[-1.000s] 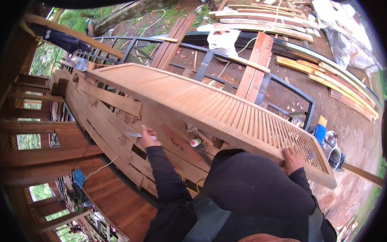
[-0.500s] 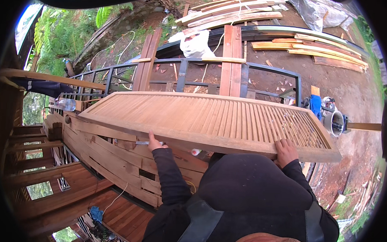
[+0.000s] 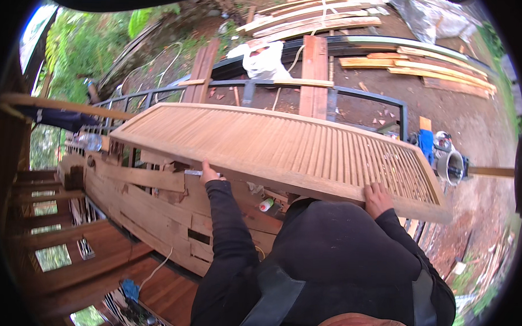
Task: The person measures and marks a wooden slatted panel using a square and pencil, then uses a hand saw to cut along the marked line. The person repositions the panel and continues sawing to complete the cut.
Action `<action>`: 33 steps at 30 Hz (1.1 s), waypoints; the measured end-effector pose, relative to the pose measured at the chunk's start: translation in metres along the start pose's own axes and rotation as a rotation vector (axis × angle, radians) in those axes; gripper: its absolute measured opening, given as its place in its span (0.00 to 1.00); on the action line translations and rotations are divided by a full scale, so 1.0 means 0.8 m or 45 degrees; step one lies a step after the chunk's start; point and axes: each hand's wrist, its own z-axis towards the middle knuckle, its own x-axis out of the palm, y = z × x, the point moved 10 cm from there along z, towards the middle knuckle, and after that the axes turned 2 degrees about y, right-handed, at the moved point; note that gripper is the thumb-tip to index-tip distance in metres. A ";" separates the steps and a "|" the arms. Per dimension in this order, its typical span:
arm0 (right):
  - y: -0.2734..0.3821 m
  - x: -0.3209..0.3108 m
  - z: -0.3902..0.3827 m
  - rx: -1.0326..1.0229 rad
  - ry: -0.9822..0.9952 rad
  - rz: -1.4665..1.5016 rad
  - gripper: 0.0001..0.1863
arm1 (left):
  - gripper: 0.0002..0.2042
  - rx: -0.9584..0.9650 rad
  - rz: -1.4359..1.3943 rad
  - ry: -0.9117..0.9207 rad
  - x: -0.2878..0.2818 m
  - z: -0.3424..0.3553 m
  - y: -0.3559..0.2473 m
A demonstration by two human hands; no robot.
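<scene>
in the head view, a louvred wooden panel (image 3: pixel 261 146) is spanning above the plank bench (image 3: pixel 167 211), slats apparently filling its frame already; any remaining work is not showing. the left hand (image 3: pixel 209 171) is holding a slim pale tool (image 3: pixel 193 172) at the near edge, the right hand (image 3: pixel 378 200) gripping that edge farther right. the panel is hiding its own underside; the tool's exact kind is escaping identification.

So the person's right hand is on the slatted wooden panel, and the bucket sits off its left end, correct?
Not quite: the head view shows the bucket off the right end of the slatted wooden panel. The right hand is indeed on the panel.
</scene>
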 end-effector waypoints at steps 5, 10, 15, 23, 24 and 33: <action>-0.009 0.017 0.036 -0.010 0.129 -0.019 0.27 | 0.25 0.063 -0.176 0.043 0.024 0.064 0.046; -0.041 0.086 0.069 -0.043 0.310 -0.036 0.31 | 0.29 -0.183 0.111 -0.009 0.031 0.102 0.117; -0.062 0.141 0.094 -0.086 0.457 -0.119 0.30 | 0.30 -0.399 0.088 0.023 0.012 0.143 0.200; -0.084 0.247 0.087 -0.020 0.365 -0.210 0.23 | 0.24 -0.533 0.052 0.100 -0.007 0.191 0.298; -0.086 0.253 0.090 -0.020 0.340 -0.204 0.22 | 0.24 -0.584 -0.056 0.212 -0.002 0.218 0.314; -0.072 0.300 0.132 -0.019 0.209 -0.265 0.19 | 0.22 -0.513 -0.150 0.212 0.022 0.229 0.324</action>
